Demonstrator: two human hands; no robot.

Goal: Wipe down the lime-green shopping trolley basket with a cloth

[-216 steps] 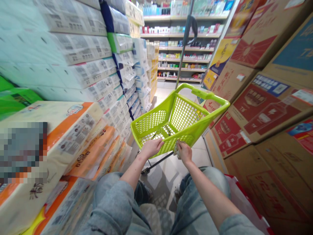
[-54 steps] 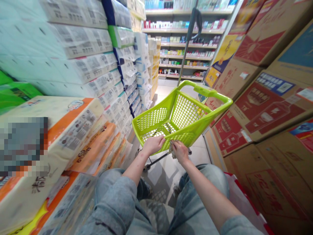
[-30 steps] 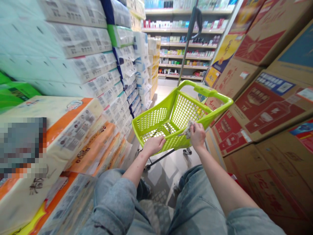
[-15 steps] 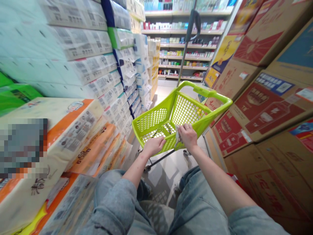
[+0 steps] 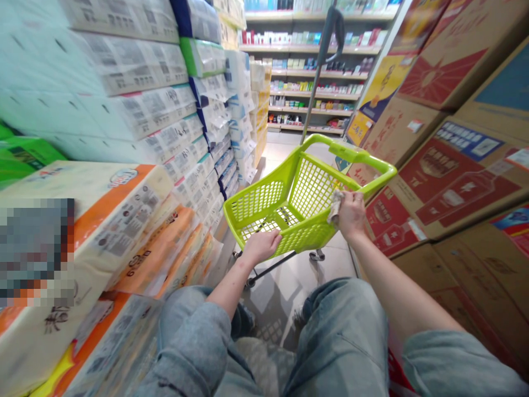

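My left hand [image 5: 261, 246] closes its grip over the near rim of the green trolley basket [image 5: 256, 201], bracing it, I judge, against rolling. My right hand [image 5: 351, 212] pinches a crumpled cloth [image 5: 334, 205] against the basket's right rim, between tissue packs [image 5: 136, 110] and cartons [image 5: 450, 182].

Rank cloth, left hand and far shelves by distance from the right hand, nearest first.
1. The cloth, held in the right hand.
2. The left hand, on the basket's near rim.
3. The far shelves, at the aisle's end.
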